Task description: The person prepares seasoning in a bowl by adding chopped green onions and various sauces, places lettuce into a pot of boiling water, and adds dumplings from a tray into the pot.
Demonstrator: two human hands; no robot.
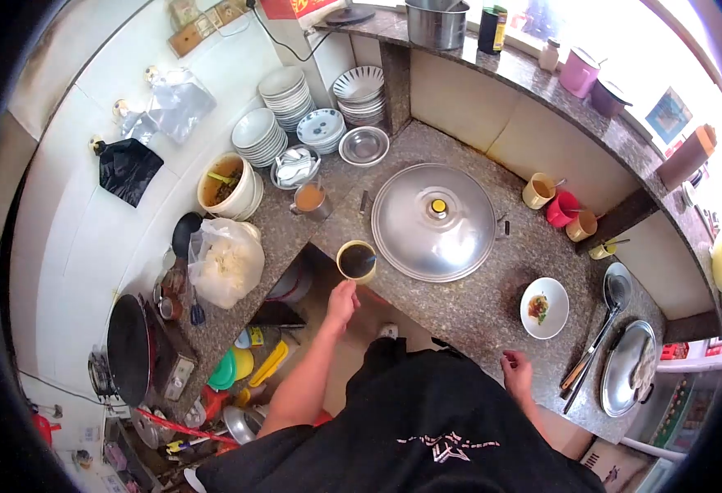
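My left hand [343, 304] is closed at the near side of a pale yellow cup [344, 280], which holds dark liquid and a small spoon. The cup is at the counter's inner edge, and its handle is hidden by my fingers. My right hand [517, 370] rests at the counter's front edge with loosely bent fingers and nothing seen in it. Just beyond it stands a white bowl [559, 322] with a little sauce and green bits inside. A large pot lid with a yellow knob [414, 238] lies between the cup and the bowl.
Stacked bowls [287, 97] and a mug of brown liquid [310, 203] stand at the back left. A plastic bag [228, 263] sits on the left counter. Seasoning cups [539, 191] line the back right. Ladles [595, 349] and an oval metal lid [620, 386] lie at right.
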